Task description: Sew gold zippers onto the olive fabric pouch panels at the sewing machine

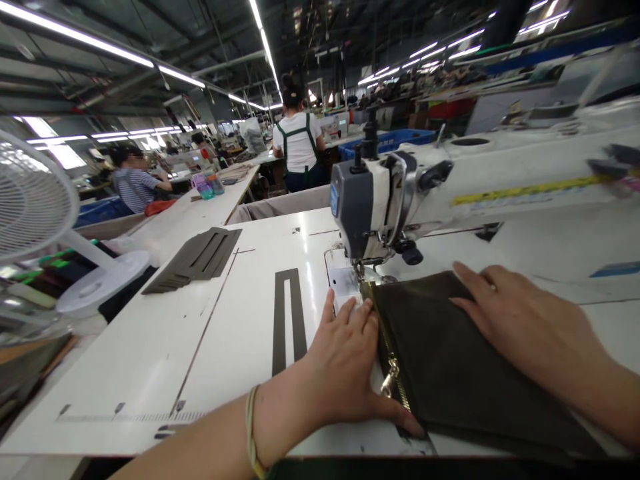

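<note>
A dark olive fabric panel (pixel 450 360) lies flat on the white sewing table, its far left corner at the needle of the sewing machine (pixel 370 200). Along its left edge runs a gold metal zipper (pixel 384 333) with a zipper pull (pixel 390 379) near the front. My left hand (pixel 345 360) rests spread beside and on the zipper edge, fingertips close to the presser foot and thumb near the zipper's front end. My right hand (pixel 520 313) lies over the panel's right side, fingers stretched out and thumb apart. Left of my left hand sits a slotted olive strip piece (pixel 281 320).
A stack of slotted olive pieces (pixel 200 257) lies at the table's left. A white fan (pixel 100 273) stands beyond the left edge. Cups (pixel 207 185) stand on the adjoining table. Two people, one in a white shirt (pixel 300 147), work farther back.
</note>
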Demonstrator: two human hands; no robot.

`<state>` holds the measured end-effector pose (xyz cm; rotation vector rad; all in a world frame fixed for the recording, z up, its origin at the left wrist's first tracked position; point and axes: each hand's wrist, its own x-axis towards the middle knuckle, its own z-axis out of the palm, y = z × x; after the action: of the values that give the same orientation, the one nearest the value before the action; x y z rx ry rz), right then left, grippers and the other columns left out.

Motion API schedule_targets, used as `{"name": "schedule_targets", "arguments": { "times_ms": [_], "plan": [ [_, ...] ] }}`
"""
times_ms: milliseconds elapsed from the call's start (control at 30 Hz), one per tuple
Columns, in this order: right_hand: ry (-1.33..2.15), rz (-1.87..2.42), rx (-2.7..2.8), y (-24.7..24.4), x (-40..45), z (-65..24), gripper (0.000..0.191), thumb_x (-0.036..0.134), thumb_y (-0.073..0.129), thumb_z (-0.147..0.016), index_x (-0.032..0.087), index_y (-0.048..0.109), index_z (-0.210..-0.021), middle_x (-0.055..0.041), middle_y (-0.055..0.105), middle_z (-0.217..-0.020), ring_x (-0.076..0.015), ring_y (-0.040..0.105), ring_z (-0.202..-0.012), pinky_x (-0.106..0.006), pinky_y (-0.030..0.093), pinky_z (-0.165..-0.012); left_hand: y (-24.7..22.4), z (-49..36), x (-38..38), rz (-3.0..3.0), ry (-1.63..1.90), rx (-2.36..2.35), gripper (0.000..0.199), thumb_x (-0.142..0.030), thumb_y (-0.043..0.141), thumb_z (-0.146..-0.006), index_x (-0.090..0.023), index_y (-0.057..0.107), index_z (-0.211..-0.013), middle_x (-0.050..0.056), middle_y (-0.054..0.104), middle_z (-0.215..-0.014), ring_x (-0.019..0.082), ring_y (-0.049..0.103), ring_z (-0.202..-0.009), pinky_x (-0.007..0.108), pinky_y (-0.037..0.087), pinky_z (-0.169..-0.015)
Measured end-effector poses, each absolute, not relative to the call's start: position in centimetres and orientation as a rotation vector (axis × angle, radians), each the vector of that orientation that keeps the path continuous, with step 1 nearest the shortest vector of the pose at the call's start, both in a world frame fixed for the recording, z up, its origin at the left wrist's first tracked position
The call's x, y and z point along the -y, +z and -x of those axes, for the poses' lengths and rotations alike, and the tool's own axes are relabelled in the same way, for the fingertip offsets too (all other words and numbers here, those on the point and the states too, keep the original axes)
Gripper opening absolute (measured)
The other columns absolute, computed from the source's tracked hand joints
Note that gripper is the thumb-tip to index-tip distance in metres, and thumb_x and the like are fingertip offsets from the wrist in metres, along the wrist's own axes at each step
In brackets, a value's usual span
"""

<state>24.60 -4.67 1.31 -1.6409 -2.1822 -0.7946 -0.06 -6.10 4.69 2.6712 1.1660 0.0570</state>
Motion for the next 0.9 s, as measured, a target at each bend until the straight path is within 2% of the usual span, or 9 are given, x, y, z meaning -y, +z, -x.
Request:
{"name": "schedule_targets", "arguments": {
  "times_ms": [100, 167, 300, 433, 567, 633, 700, 833, 900],
  "plan": [
    [-0.729, 1.266, 2.272, 1.7, 5.3, -22.0, 0.045, 0.031, 0.029, -0.095, 0.003, 0.064, -0.104, -0.0212, 0.062, -0.109, -0.0316, 0.059, -0.101, -0.048, 0.049, -0.085, 4.9, 0.0, 5.7, -2.681, -0.012, -1.137, 0.119, -0.083, 0.057, -0.062, -0.001, 0.025, -0.143, 0.021, 0.019, -0.15, 0.037, 0.008, -0.14, 0.054, 0.0, -0.115],
    [-0.53, 1.113, 2.372, 0.6, 5.6, -20.3, 0.047, 0.033, 0.03, -0.096, 0.005, 0.052, -0.126, -0.0173, 0.051, -0.132, -0.0273, 0.044, -0.125, -0.049, 0.038, -0.101, 4.8, 0.0, 5.4, -2.69, -0.058, -1.123, 0.124, -0.083, 0.056, -0.061, -0.001, 0.018, -0.145, 0.021, 0.011, -0.151, 0.039, 0.002, -0.14, 0.055, -0.001, -0.114],
    [-0.325, 1.091, 2.464, -2.3, 6.0, -19.4, 0.06, 0.034, 0.034, -0.095, 0.012, 0.016, -0.148, -0.0114, 0.036, -0.145, -0.0222, 0.03, -0.136, -0.05, 0.032, -0.106, 4.4, 0.2, 5.0, -2.694, -0.072, -1.116, 0.126, -0.085, 0.053, -0.062, -0.003, 0.01, -0.147, 0.019, 0.007, -0.152, 0.042, -0.005, -0.138, 0.058, -0.002, -0.113],
    [-0.237, 1.071, 2.435, -2.6, 5.8, -20.2, 0.056, 0.027, 0.032, -0.096, 0.015, 0.016, -0.148, -0.0106, 0.038, -0.144, -0.0212, 0.034, -0.134, -0.05, 0.036, -0.104, 3.7, 0.2, 5.6, -2.677, 0.088, -1.129, 0.129, -0.084, 0.061, -0.056, -0.005, 0.015, -0.146, 0.021, 0.012, -0.152, 0.042, 0.0, -0.139, 0.06, -0.001, -0.112],
    [-0.15, 1.086, 2.324, -2.3, 5.9, -20.6, 0.042, 0.022, 0.033, -0.094, 0.013, 0.046, -0.133, -0.0125, 0.045, -0.139, -0.0211, 0.04, -0.13, -0.044, 0.038, -0.105, 3.5, 0.6, 9.0, -2.636, 0.306, -1.175, 0.081, -0.072, 0.064, -0.069, -0.016, 0.051, -0.127, 0.014, 0.036, -0.145, 0.033, 0.023, -0.139, 0.055, 0.004, -0.115],
    [-0.168, 1.094, 2.317, -2.5, 5.9, -20.6, 0.04, 0.023, 0.034, -0.094, 0.012, 0.05, -0.129, -0.0135, 0.045, -0.139, -0.0229, 0.04, -0.13, -0.046, 0.037, -0.105, 3.5, 1.4, 11.0, -2.649, 0.397, -1.062, 0.046, -0.061, 0.056, -0.084, -0.024, 0.062, -0.111, 0.005, 0.049, -0.138, 0.025, 0.036, -0.134, 0.049, 0.004, -0.117],
    [-0.204, 1.109, 2.358, -2.6, 5.7, -20.5, 0.042, 0.027, 0.033, -0.095, 0.011, 0.049, -0.131, -0.0136, 0.045, -0.138, -0.0241, 0.042, -0.128, -0.048, 0.039, -0.103, 3.4, 2.8, 12.4, -2.719, 0.438, -0.87, 0.033, -0.053, 0.048, -0.092, -0.028, 0.063, -0.107, 0.0, 0.053, -0.134, 0.02, 0.043, -0.129, 0.044, 0.001, -0.117],
    [-0.311, 1.093, 2.384, -2.2, 4.9, -20.1, 0.042, 0.031, 0.034, -0.095, 0.012, 0.055, -0.126, -0.0114, 0.052, -0.133, -0.0241, 0.049, -0.121, -0.047, 0.043, -0.099, 3.0, 6.7, 12.7, -2.791, 0.366, -1.163, 0.091, -0.068, 0.057, -0.078, -0.015, 0.025, -0.145, 0.019, 0.03, -0.147, 0.035, 0.024, -0.138, 0.06, 0.011, -0.112],
    [-0.354, 1.024, 2.397, -2.0, 4.5, -19.9, 0.042, 0.029, 0.035, -0.095, 0.011, 0.052, -0.128, -0.0108, 0.05, -0.134, -0.0229, 0.049, -0.122, -0.045, 0.042, -0.101, 2.5, 8.4, 12.6, -2.81, 0.299, -1.371, 0.112, -0.072, 0.06, -0.072, -0.008, 0.007, -0.148, 0.027, 0.019, -0.149, 0.043, 0.015, -0.138, 0.066, 0.022, -0.105]
  ]
}}
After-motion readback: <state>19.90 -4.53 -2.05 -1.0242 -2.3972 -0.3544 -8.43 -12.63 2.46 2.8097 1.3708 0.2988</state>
